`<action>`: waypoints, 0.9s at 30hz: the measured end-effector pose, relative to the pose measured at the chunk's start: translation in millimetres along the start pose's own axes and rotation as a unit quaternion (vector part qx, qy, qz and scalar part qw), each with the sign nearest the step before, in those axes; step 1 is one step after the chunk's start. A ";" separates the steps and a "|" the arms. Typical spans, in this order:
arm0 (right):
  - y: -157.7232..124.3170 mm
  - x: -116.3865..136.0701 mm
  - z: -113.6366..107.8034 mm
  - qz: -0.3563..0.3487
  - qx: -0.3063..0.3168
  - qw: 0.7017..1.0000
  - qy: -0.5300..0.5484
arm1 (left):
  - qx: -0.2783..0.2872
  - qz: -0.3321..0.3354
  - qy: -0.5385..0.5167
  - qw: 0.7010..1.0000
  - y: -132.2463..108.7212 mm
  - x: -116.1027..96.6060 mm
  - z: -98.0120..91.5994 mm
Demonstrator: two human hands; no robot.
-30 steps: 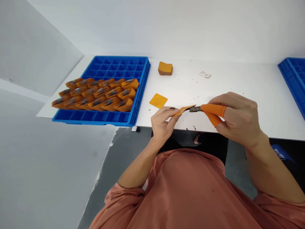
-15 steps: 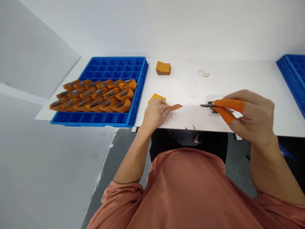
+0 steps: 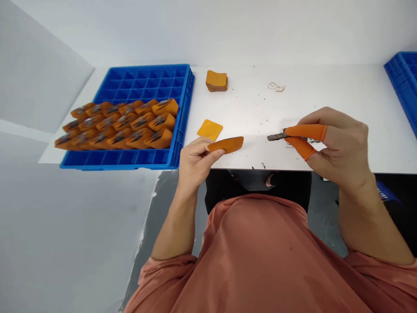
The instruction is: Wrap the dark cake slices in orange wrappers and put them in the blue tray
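You pinch a curved orange sheet in your left hand, over the near edge of the white table; your right hand, two digits in orange finger cots, grasps a dark strip, apart from the sheet. An orange square lies just beyond your left hand; folded orange pieces fill rows of a blue divided tray.

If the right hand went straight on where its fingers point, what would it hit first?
Probably the orange piece in the left hand, met by the dark strip the right hand holds, though depth is hard to judge.
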State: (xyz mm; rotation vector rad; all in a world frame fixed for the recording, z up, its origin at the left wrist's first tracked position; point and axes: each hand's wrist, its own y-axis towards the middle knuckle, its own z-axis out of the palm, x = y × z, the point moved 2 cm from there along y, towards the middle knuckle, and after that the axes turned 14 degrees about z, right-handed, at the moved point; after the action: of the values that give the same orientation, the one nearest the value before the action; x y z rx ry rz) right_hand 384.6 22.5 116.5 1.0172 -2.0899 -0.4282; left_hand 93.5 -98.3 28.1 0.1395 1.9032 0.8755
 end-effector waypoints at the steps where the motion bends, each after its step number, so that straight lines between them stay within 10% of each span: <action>1: 0.1 0.7 1.7 -0.005 -0.005 1.000 0.001 | 0.000 0.011 0.002 1.000 -1.4 -0.9 2.9; 27: -7.2 56.1 62.1 -0.079 -0.040 0.980 -0.180 | 0.005 0.192 0.237 0.953 -11.3 -8.9 31.1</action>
State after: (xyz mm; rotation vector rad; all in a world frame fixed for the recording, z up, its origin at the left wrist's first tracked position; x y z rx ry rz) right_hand 319.4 -27.4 99.0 1.1279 -2.2908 -0.8226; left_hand 126.6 -94.7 20.1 0.3393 2.3732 1.2440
